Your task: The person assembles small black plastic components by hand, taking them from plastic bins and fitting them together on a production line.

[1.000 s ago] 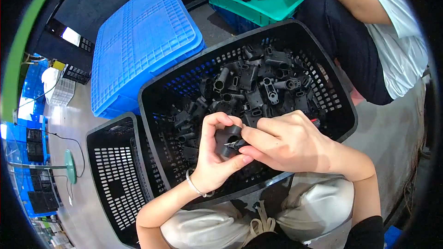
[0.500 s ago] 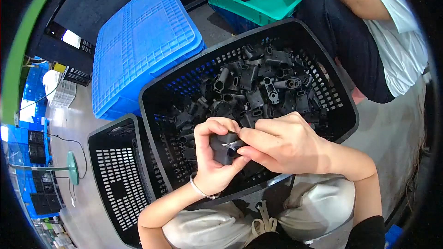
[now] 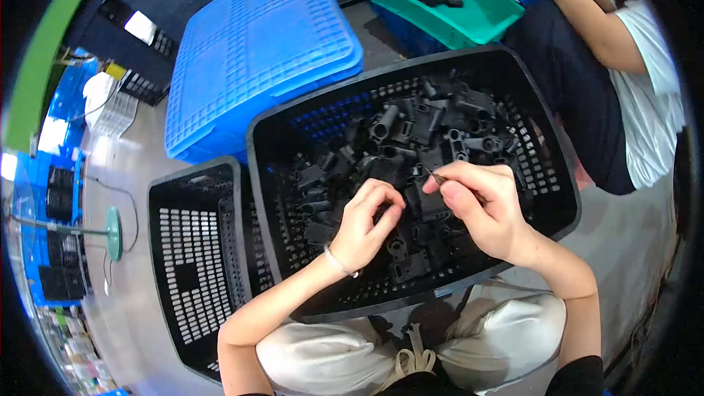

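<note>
A large black perforated basket (image 3: 262, 176) holds many black plastic parts (image 3: 422, 121), several with round tube ends. Over its near half, my left hand (image 3: 361, 227) has curled fingers, with the thumb nearly meeting the index fingertip. The dark gap inside the fingers blends with the parts beneath, so what it holds, if anything, cannot be made out. To its right, my right hand (image 3: 488, 209) is closed on a small knife (image 3: 438, 178) with a thin tip pointing up and left. The knife is apart from the left hand.
A second black basket (image 3: 192, 249) stands at the left. Behind it is a blue lidded crate (image 3: 264, 37). A green tray (image 3: 477, 18) with black parts sits at the back, near another person (image 3: 601, 95) seated at the right. A green lamp-like disc (image 3: 114, 233) stands far left.
My hands have parted; the black part held between them before no longer shows there. The knife has moved up and right with my right hand. The whole view has shifted slightly.
</note>
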Action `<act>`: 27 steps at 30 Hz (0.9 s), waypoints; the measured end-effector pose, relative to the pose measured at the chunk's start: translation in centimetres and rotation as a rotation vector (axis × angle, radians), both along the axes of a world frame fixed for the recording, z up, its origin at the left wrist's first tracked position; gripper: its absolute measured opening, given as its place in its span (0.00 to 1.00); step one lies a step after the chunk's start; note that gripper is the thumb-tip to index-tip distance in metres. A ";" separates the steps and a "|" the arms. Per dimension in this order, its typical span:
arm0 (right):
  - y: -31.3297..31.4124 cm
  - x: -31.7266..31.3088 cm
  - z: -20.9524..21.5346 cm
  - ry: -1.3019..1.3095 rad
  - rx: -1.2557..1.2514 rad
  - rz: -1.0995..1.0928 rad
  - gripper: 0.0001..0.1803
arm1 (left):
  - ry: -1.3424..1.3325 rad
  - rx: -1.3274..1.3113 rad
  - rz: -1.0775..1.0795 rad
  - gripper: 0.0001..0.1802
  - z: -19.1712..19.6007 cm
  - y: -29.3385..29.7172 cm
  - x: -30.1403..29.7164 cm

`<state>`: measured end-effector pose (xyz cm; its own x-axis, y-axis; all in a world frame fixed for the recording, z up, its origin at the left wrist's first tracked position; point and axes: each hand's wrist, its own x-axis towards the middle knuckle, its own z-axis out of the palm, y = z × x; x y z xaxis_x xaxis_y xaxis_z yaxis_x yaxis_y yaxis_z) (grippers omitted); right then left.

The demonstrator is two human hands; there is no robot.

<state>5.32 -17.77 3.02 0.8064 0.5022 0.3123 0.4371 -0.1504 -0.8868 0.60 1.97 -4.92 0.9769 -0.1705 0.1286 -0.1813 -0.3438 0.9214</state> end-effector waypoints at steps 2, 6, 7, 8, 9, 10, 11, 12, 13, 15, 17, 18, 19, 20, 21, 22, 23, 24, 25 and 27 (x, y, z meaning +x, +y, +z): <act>0.7 -0.3 -0.3 0.054 -0.037 0.018 0.06 | 0.041 0.024 0.024 0.07 -0.5 0.7 -0.1; 1.6 -0.6 -1.1 0.174 -0.062 0.052 0.07 | 0.052 0.021 0.078 0.05 -0.3 1.1 -0.2; 1.6 -0.5 -1.1 0.240 -0.112 0.069 0.08 | -0.036 -0.047 0.112 0.08 -0.6 0.9 0.0; 2.2 -0.4 -1.4 0.228 -0.095 0.079 0.08 | -0.185 0.206 0.152 0.09 -0.7 1.5 0.1; 2.5 -0.5 -1.7 0.217 -0.088 0.071 0.08 | -0.333 0.448 0.175 0.11 -0.8 1.7 0.2; 3.0 -0.5 -2.0 0.170 -0.104 0.076 0.08 | -0.240 0.523 0.156 0.13 -1.1 2.1 0.0; 3.6 -0.6 -2.2 0.124 -0.120 0.079 0.08 | -0.148 0.597 0.133 0.15 -1.4 2.6 -0.2; 3.9 -0.6 -2.0 0.153 -0.152 0.093 0.08 | -0.114 0.606 0.120 0.18 -1.5 2.7 0.0; 4.1 -0.7 -2.1 0.160 -0.154 0.096 0.08 | -0.136 0.581 0.068 0.17 -1.4 2.7 0.1; 4.1 -0.6 -2.9 0.188 -0.186 0.105 0.08 | -0.152 0.549 -0.087 0.17 -1.2 2.7 0.1; 4.0 -0.5 -3.4 0.226 -0.197 0.098 0.08 | -0.130 0.556 -0.161 0.17 -1.5 3.0 0.1; 3.7 -0.3 -3.8 0.297 -0.182 0.092 0.09 | -0.104 0.571 -0.229 0.17 -1.6 3.1 0.2; 3.5 -0.3 -4.1 0.369 -0.165 0.085 0.09 | -0.104 0.564 -0.234 0.17 -1.6 3.1 0.2; 3.1 -0.3 -4.5 0.400 -0.118 0.075 0.11 | -0.067 0.543 -0.286 0.17 -1.5 3.0 0.1; 2.9 -0.4 -4.6 0.405 -0.117 0.074 0.11 | -0.026 0.528 -0.335 0.16 -1.4 3.2 -0.1; 2.6 -0.2 -4.6 0.429 -0.133 0.068 0.11 | -0.003 0.445 -0.350 0.16 -1.4 3.4 -0.1; 2.3 -0.1 -4.7 0.453 -0.148 0.064 0.11 | -0.034 0.407 -0.338 0.16 -1.6 3.8 -0.1; 2.3 -0.1 -4.5 0.442 -0.140 0.067 0.12 | -0.020 0.441 -0.308 0.16 -1.3 4.3 0.0; 2.2 -0.1 -4.5 0.446 -0.136 0.070 0.12 | -0.005 0.476 -0.276 0.16 -0.9 4.9 0.1; 2.2 -0.1 -4.6 0.424 -0.133 0.074 0.12 | -0.067 0.500 -0.180 0.16 0.3 6.5 0.2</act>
<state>5.25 -15.53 -1.58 0.8099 0.5764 -0.1090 0.0530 -0.2570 -0.9650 0.81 8.49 -4.58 0.9188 -0.3915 0.0502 -0.3312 -0.6956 0.6376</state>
